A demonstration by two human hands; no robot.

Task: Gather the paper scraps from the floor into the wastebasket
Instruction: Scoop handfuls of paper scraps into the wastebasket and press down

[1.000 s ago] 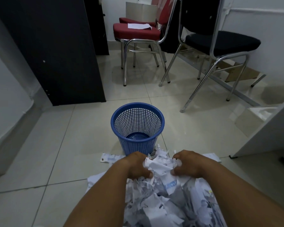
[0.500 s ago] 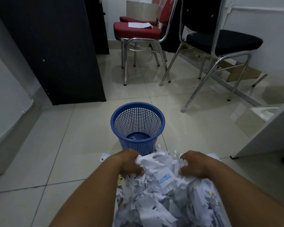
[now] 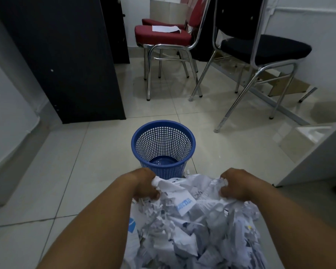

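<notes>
A blue mesh wastebasket [image 3: 142,146] stands upright on the pale tiled floor, with nothing visible inside it. Just in front of it lies a big heap of white paper scraps [image 3: 194,226], torn and crumpled, some with blue print. My left hand [image 3: 144,184] grips the heap's far left edge, fingers closed on paper. My right hand [image 3: 235,183] grips the far right edge the same way. Both hands hold the bundle's front edge just short of the basket's near wall. The floor under the heap is hidden.
A black cabinet [image 3: 70,61] stands at the left. A red chair [image 3: 163,37] with a sheet of paper on its seat and a black chair [image 3: 264,47] stand behind the basket. A white furniture panel [image 3: 316,152] juts in at the right.
Both hands have spread apart and drawn the paper heap up and toward me. The bundle now looks larger and covers the loose scraps beside the basket.
</notes>
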